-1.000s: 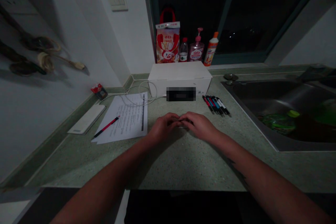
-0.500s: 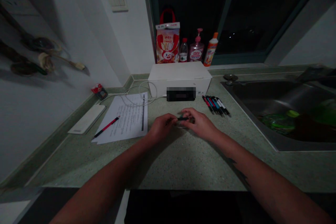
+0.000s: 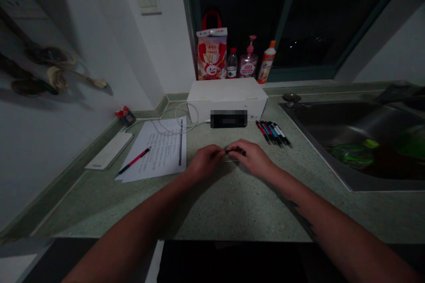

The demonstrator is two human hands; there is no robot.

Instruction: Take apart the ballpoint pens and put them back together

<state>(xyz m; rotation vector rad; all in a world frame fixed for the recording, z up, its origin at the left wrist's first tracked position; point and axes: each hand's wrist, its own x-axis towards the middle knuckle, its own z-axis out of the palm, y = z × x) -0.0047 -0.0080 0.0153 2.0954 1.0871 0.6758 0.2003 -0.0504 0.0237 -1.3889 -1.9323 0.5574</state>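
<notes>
Both hands are close together over the speckled green countertop [image 3: 232,203], fingers curled in, not spread. The right hand [image 3: 250,158] is pinching a small dark pen-like piece [image 3: 233,151], which lies roughly side to side across the gap between the hands, its long axis pointing at each. The right hand looks closer to it; the left hand [image 3: 206,162] comes in at the other end, though I can't tell if it's gripping or only touching. Just up and right sits a row of pens [image 3: 273,133], with printed papers [image 3: 156,150] to the left.
</notes>
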